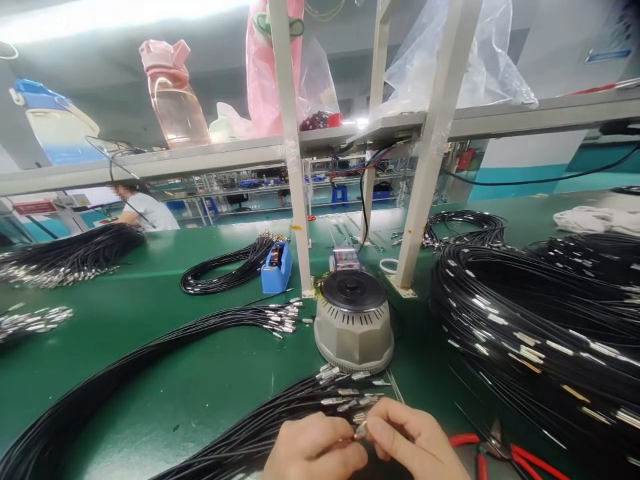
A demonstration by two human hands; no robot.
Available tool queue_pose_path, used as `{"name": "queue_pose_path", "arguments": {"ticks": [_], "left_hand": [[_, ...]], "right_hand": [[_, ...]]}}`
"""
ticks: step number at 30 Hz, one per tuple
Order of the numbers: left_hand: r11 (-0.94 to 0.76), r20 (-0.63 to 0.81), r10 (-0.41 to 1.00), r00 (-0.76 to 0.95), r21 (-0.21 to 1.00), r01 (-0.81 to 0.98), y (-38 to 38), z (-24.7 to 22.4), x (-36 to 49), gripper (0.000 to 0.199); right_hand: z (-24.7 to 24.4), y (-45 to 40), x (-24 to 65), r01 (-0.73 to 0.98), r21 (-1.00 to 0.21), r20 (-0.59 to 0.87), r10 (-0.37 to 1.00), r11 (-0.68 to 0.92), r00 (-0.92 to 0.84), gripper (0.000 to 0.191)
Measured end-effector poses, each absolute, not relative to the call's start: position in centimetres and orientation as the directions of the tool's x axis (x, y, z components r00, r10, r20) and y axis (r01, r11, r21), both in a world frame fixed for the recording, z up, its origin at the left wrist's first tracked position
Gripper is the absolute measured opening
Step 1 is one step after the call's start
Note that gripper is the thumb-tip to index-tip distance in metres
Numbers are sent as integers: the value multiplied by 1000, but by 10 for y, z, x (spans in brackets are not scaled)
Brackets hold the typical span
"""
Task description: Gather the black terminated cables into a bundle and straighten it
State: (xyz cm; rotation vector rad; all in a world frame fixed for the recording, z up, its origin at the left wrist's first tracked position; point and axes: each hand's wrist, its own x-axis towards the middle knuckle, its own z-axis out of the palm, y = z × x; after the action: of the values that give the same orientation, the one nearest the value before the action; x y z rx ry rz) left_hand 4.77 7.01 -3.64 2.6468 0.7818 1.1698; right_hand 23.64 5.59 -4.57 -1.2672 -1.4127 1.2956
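At the bottom centre, my left hand (315,447) is closed with its fingers curled. Opposite it, my right hand (413,437) pinches with thumb and forefinger. Between the fingertips of both hands shows a small metal connector (360,431), apparently on a cable end. Just beyond my hands lies a bundle of black cables (280,413) tipped with silver connectors. A grey round tape dispenser (354,333) with a black top stands behind that bundle. Red-handled pliers (495,443) rest on the table to the right of my right hand.
A second cable bundle (165,340) curves across the left of the green table (225,387). Large black cable coils (500,320) fill the right. A blue tape holder (277,268) stands by the shelf post (295,167). Behind, a person (150,208) sits at the left.
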Motion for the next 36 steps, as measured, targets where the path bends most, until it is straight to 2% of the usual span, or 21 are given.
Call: {"name": "queue_pose_path", "arguments": {"ticks": [3, 6, 8, 10, 13, 15, 17, 19, 21, 23, 25, 31, 33, 36], "left_hand": [[-832, 639, 552, 536, 376, 409, 67, -42, 47, 41], [-749, 599, 661, 451, 506, 427, 67, -48, 49, 23], [-689, 541, 724, 428, 554, 466, 67, -49, 50, 19], [-651, 492, 759, 426, 578, 493, 67, -47, 51, 23], [-682, 485, 731, 480, 550, 483, 68, -38, 52, 39], [-718, 500, 694, 517, 530, 451, 69, -33, 53, 50], [-709, 471, 696, 541, 569, 417, 70, -30, 52, 57], [-631, 389, 742, 546, 678, 377, 70, -29, 51, 60], [-505, 290, 791, 539, 806, 308, 70, -30, 50, 62], [-391, 205, 822, 532, 881, 266, 68, -30, 50, 64], [-331, 151, 847, 510, 900, 285, 67, -30, 50, 64], [-280, 109, 908, 404, 876, 393, 64, -39, 47, 43], [-285, 119, 912, 393, 873, 396, 64, -44, 45, 34], [-316, 134, 907, 400, 843, 435, 65, -48, 44, 27]], "right_hand": [[-45, 56, 238, 154, -988, -53, 983, -26, -176, 45], [-45, 55, 240, 170, -985, -38, 979, -4, -199, 43], [-46, 55, 241, 185, -983, -24, 979, 14, -201, 42], [-47, 54, 240, 203, -979, -7, 982, 32, -189, 40], [-48, 53, 237, 326, -937, 69, 983, 121, -167, 23], [-49, 52, 235, 451, -848, 214, 959, 277, -186, 16], [-49, 52, 236, 535, -693, 407, 875, 483, -263, 19], [-50, 53, 239, 556, -546, 534, 772, 627, -345, 20], [-51, 55, 243, 563, -481, 579, 725, 672, -372, 21], [-50, 57, 247, 583, -480, 582, 735, 656, -347, 23], [-49, 58, 248, 604, -501, 570, 761, 621, -309, 24], [-46, 52, 239, 457, -754, 420, 881, 472, -217, 20], [-50, 50, 237, 462, -755, 417, 885, 465, -208, 22], [-57, 51, 237, 537, -662, 480, 846, 522, -231, 26]]}}
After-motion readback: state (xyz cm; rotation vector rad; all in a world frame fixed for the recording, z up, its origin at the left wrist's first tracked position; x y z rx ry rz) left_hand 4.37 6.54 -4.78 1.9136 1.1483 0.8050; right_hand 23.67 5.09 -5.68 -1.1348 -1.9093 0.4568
